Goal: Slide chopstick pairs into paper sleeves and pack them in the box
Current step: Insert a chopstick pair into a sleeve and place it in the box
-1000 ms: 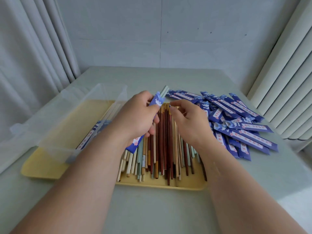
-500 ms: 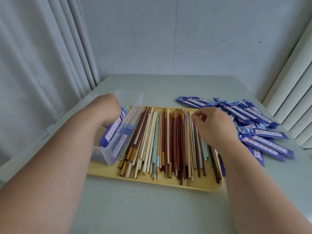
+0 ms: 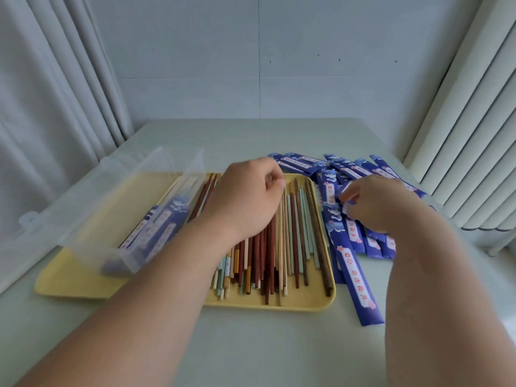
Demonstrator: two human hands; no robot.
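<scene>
Brown, red, cream and mint chopsticks [image 3: 296, 233] lie lengthwise in the yellow tray [image 3: 279, 304]. Blue paper sleeves [image 3: 356, 275] sprawl on the desk [image 3: 251, 344] beside it. The left hand [image 3: 245, 199] curls over the chopsticks, its grip unclear, while the right hand [image 3: 382, 202] pinches one of the sleeves.

At the frame's centre, loose chopsticks [image 3: 296, 233] on the yellow tray [image 3: 279, 305] are being touched by the curled fingers [image 3: 275, 183] of the left hand [image 3: 245, 202]; a grip cannot be told. At the right, a blue paper sleeve [image 3: 352, 233] is being pinched by the right hand [image 3: 382, 202] over the sleeve pile [image 3: 329, 191]. At the left, sleeved pairs [image 3: 162, 227] are being held in the clear box [image 3: 125, 196].
</scene>
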